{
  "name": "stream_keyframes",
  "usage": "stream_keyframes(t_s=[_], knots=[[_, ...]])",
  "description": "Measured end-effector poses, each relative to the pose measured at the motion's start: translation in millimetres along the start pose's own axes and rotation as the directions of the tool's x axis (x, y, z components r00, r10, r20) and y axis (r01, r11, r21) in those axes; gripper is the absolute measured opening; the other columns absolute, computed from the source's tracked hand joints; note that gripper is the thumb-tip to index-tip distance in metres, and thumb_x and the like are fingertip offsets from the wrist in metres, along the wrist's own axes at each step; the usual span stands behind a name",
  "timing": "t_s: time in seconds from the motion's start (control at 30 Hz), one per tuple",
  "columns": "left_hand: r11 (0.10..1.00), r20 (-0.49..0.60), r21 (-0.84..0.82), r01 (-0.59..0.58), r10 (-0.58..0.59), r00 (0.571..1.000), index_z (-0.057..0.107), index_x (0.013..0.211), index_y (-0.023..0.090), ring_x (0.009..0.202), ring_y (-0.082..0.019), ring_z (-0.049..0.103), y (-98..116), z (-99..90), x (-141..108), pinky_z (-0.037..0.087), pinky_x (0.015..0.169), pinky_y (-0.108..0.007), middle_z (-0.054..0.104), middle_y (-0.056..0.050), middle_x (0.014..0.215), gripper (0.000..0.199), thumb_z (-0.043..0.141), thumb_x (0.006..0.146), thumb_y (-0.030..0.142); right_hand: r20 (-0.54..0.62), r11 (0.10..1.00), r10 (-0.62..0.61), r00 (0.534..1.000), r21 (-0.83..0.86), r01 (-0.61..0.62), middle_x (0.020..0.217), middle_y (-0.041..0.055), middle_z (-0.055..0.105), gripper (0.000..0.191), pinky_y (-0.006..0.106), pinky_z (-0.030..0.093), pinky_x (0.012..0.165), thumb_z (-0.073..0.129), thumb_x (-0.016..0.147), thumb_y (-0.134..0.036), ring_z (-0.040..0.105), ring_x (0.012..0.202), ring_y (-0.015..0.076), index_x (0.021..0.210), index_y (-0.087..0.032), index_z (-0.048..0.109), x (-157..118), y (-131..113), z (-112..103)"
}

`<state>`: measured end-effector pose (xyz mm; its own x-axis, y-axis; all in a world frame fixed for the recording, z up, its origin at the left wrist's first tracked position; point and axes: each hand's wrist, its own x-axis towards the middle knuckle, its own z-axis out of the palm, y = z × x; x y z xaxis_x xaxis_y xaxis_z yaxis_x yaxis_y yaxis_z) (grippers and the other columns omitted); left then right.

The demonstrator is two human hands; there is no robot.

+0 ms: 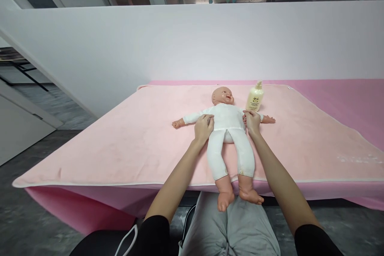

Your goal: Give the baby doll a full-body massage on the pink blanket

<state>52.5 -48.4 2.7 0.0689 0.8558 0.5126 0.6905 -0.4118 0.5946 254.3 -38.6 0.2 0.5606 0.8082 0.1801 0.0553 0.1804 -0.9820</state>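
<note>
A baby doll (229, 118) with a white cloth body lies on its back on the pale pink mat, arms spread out and feet hanging past the table's front edge. My left hand (204, 129) is closed against the doll's side at the left of its waist, fingers bent. On the opposite side, my right hand (252, 121) has its fingers curled together at the doll's side, below the arm. Part of the doll's arm is hidden behind that hand. Close beyond my right hand stands a pale yellow pump bottle (255, 97), upright.
The pale pink mat (144, 140) covers much of a table with a darker pink cloth (345, 100). A white partition wall (192, 44) rises behind the table. A white cable (127, 241) hangs by my left arm.
</note>
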Motion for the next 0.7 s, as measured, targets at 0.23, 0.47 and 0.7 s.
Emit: stream_keyframes(t_s=[0.23, 0.47, 0.7], knots=[[1.000, 0.002, 0.006, -0.001, 0.001, 1.000, 0.066, 0.096, 0.018, 0.094, -0.020, 0.058, 1, -0.6, 0, 0.045, 0.085, -0.033, 0.065, -0.007, 0.099, 0.028, 0.041, 0.084, 0.022, 0.057, 0.999, 0.010, 0.998, 0.045, -0.013, 0.052, -0.0039, 0.050, 0.017, 0.020, 0.032, 0.041, 0.047, 0.060, -0.023, 0.042, 0.042, 0.0073, 0.069, -0.016, 0.060, -5, -6, 2], [0.999, -0.015, 0.038, -0.003, 0.003, 1.000, 0.065, 0.095, 0.018, 0.094, -0.021, 0.057, 4, -2.6, -1, 0.044, 0.084, -0.033, 0.065, -0.006, 0.098, 0.026, 0.041, 0.085, 0.021, 0.103, 0.992, -0.086, 0.991, 0.098, 0.076, 0.052, -0.0042, 0.050, 0.016, 0.019, 0.030, 0.039, 0.050, 0.062, -0.025, 0.040, 0.039, 0.0060, 0.071, -0.016, 0.060, -6, -18, -1], [0.999, -0.067, 0.014, -0.038, 0.039, 0.997, 0.065, 0.094, 0.019, 0.096, -0.021, 0.056, 10, -11.6, -1, 0.043, 0.087, -0.033, 0.066, -0.006, 0.097, 0.026, 0.042, 0.084, 0.020, -0.044, 0.968, -0.194, 0.980, 0.154, 0.198, 0.050, -0.0044, 0.050, 0.015, 0.020, 0.031, 0.039, 0.050, 0.063, -0.026, 0.040, 0.039, 0.0065, 0.070, -0.016, 0.059, 1, -33, -17]])
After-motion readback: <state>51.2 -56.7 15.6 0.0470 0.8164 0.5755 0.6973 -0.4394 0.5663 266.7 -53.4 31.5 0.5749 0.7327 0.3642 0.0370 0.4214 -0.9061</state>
